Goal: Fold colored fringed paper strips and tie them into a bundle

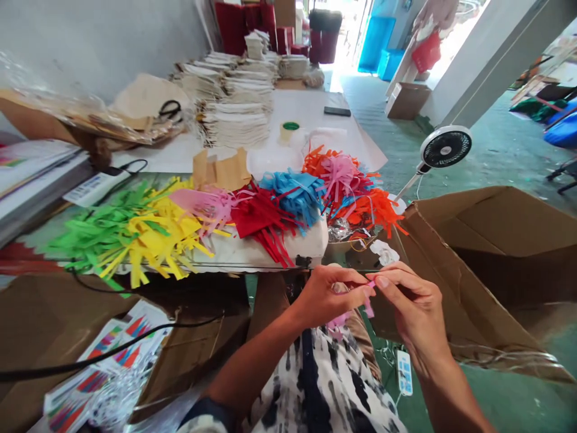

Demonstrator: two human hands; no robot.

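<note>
We pinch the pink strip (369, 307) with our left hand (331, 294) and right hand (417, 300), fingertips closed, off the surface's (220, 255) near right corner; yellow fringe (160, 225) and red fringe (256, 213) overhang its near edge.

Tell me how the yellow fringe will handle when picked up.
The yellow fringe is probably floppy: its strips bend and splay. It looks light for its bulk, being thin sheet. It may tangle with the green fringe against it.

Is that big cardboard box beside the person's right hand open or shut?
Open: the mouth of the cardboard box is uncovered, and its shaded inside shows.
</note>
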